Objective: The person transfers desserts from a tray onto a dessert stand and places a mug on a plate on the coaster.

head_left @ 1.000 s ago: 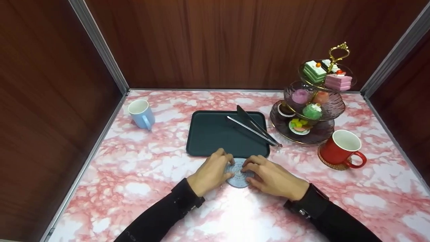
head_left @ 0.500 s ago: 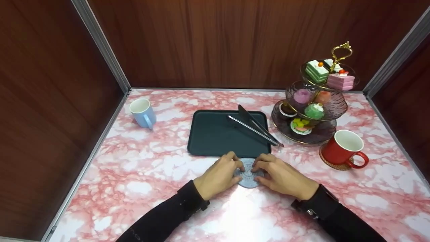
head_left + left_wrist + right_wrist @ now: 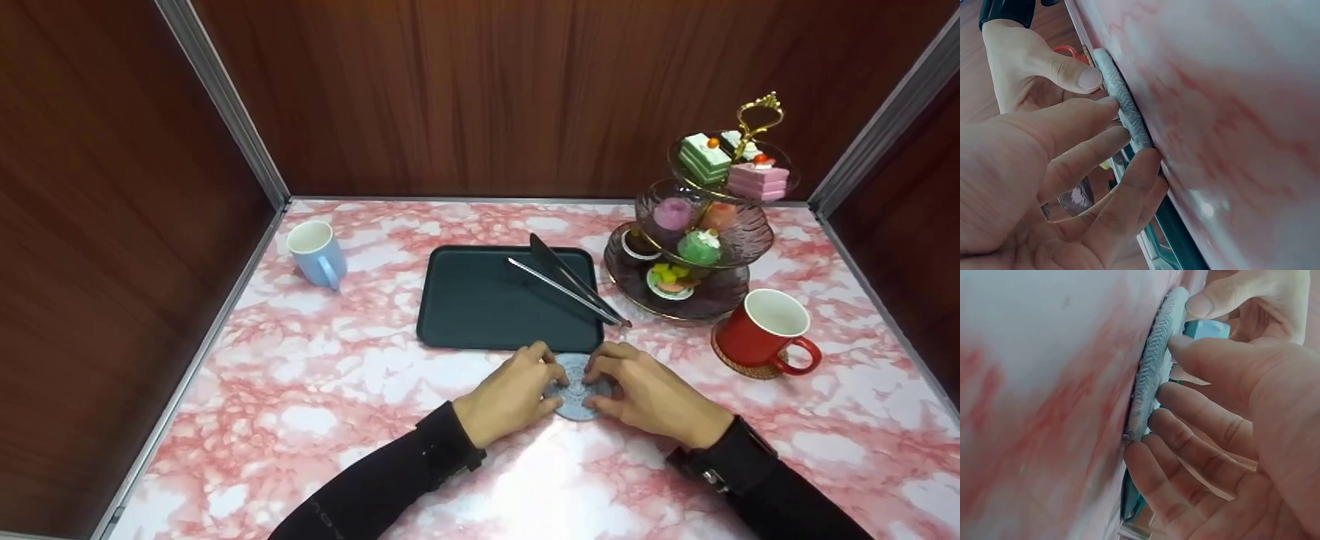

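A round grey-blue woven coaster (image 3: 576, 373) lies flat on the table, just in front of the dark tray's (image 3: 480, 300) near edge. My left hand (image 3: 514, 394) holds its left side with bent fingers. On the opposite side my right hand (image 3: 656, 394) holds it likewise. In the left wrist view, the thumb and fingertips rest against the coaster (image 3: 1123, 101), with some fingertips down at the tabletop. The right wrist view shows fingertips along the rim and top of the coaster (image 3: 1154, 363). Parts of it are hidden beneath the fingers.
Black-and-silver tongs (image 3: 570, 289) lie across the tray's right side. A three-tier stand (image 3: 739, 296) of cakes rises at the back right. A red mug (image 3: 757, 330) sits on a brown coaster (image 3: 724, 352). A light blue mug (image 3: 319, 259) stands at left.
Both hands and the grey-blue coaster have moved to the right along the tray's near edge. The tray, tongs, mugs and stand stay in place.
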`<state>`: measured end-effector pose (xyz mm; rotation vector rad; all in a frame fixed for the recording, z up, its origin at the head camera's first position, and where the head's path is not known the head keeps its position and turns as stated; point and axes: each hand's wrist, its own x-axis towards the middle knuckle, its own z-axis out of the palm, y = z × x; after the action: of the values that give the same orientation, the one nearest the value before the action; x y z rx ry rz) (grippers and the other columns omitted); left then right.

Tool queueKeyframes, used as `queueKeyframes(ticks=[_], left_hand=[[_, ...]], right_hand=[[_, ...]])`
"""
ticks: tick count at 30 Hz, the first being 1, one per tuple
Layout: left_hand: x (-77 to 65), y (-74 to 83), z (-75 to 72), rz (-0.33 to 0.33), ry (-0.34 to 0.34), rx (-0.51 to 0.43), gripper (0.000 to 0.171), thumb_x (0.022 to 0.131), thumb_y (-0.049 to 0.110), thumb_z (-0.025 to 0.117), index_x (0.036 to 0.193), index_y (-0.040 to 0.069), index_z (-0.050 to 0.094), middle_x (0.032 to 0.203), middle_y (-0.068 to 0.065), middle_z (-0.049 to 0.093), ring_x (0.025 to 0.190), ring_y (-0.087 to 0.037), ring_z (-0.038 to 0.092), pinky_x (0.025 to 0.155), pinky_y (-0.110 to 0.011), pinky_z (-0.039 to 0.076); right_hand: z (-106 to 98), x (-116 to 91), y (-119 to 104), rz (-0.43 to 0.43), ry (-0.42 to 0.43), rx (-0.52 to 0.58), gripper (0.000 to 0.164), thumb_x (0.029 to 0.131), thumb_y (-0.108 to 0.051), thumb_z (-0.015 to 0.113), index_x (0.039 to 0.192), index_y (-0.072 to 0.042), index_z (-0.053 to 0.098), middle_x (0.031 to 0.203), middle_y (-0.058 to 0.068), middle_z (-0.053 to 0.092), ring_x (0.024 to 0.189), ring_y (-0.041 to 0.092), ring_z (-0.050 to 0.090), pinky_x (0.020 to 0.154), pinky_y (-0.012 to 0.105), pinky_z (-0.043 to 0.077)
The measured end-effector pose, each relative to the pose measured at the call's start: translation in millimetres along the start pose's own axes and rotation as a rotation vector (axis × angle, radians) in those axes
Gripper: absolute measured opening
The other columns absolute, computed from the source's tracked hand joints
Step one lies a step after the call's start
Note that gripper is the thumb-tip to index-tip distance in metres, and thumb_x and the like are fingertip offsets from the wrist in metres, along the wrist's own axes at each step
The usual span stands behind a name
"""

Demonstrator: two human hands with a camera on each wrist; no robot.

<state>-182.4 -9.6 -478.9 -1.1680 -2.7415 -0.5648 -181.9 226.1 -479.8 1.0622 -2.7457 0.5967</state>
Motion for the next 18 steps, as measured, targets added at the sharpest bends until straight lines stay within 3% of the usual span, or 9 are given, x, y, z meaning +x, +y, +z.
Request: queueKeyframes(ticks=[4, 11, 18], left_hand=[[5.7, 4.4, 2.3, 0.013, 0.008, 0.015, 0.022, 0.079, 0.03, 0.069, 0.1, 0.023, 0.069, 0.108, -0.001, 0.053, 0.089, -0.017, 0.052, 0.077, -0.025, 0.048], [15.9, 12.8, 7.7, 0.014, -0.018, 0.029, 0.026, 0.078, 0.033, 0.07, 0.103, 0.024, 0.069, 0.109, -0.002, 0.052, 0.089, -0.017, 0.052, 0.079, -0.025, 0.047], [25.8, 19.4, 13.8, 0.046, -0.029, 0.042, 0.03, 0.077, 0.035, 0.071, 0.104, 0.024, 0.068, 0.11, -0.001, 0.053, 0.09, -0.016, 0.052, 0.08, -0.023, 0.047]], right_hand=[[-3, -2, 3, 0.021, 0.002, -0.007, 0.029, 0.071, -0.042, 0.076, 0.089, -0.023, 0.064, 0.092, -0.013, 0.055, 0.086, 0.005, 0.055, 0.074, 0.023, 0.049], [-10, -8, 10, 0.063, -0.025, -0.016, 0.03, 0.07, -0.045, 0.076, 0.088, -0.023, 0.063, 0.089, -0.011, 0.056, 0.077, 0.007, 0.053, 0.066, 0.022, 0.045], [-16, -15, 18, 0.088, -0.016, -0.028, 0.037, 0.069, -0.043, 0.077, 0.099, -0.025, 0.066, 0.094, -0.012, 0.06, 0.088, 0.005, 0.056, 0.075, 0.026, 0.048]])
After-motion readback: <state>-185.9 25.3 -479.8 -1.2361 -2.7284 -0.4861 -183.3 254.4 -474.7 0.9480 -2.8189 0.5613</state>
